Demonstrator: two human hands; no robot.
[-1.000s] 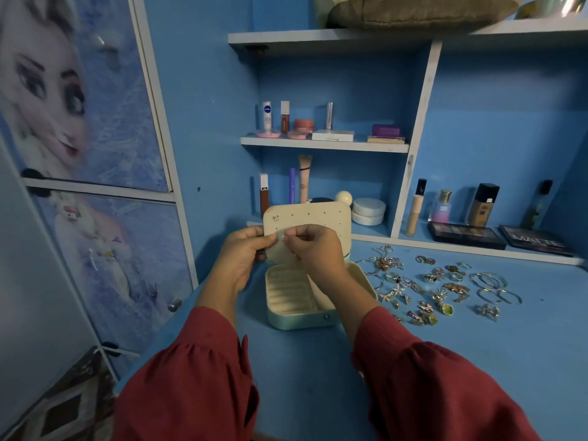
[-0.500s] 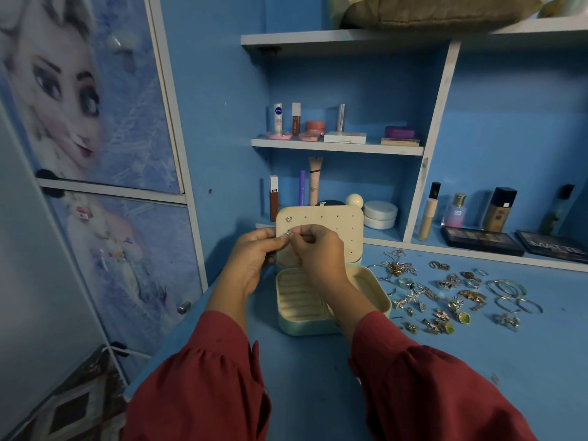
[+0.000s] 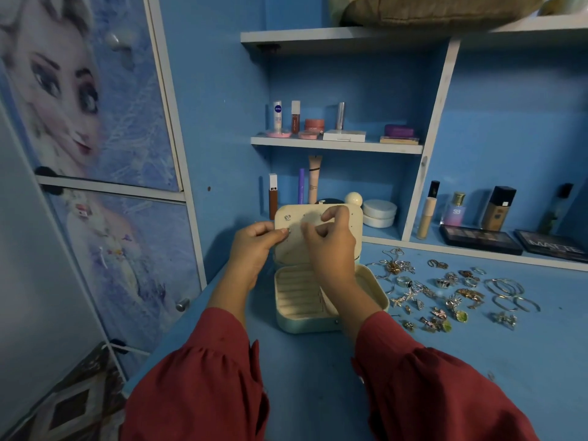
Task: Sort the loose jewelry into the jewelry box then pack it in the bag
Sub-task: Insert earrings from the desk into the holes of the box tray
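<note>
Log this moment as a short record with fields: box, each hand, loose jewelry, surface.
box: cream jewelry box, lid open and upright, one stud pinned at its top left
left hand: left hand pinches a small earring at the lid panel
right hand: right hand, fingers curled at the panel; anything held is hidden
loose jewelry: pile right of the box
surface: blue table

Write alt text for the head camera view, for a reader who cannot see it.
Two hands work at the raised lid of an open cream jewelry box on a blue desk: the left hand pinches a small earring at the lid's hole panel, the right hand beside it. Loose jewelry lies right of the box, cosmetics on shelves behind.
</note>
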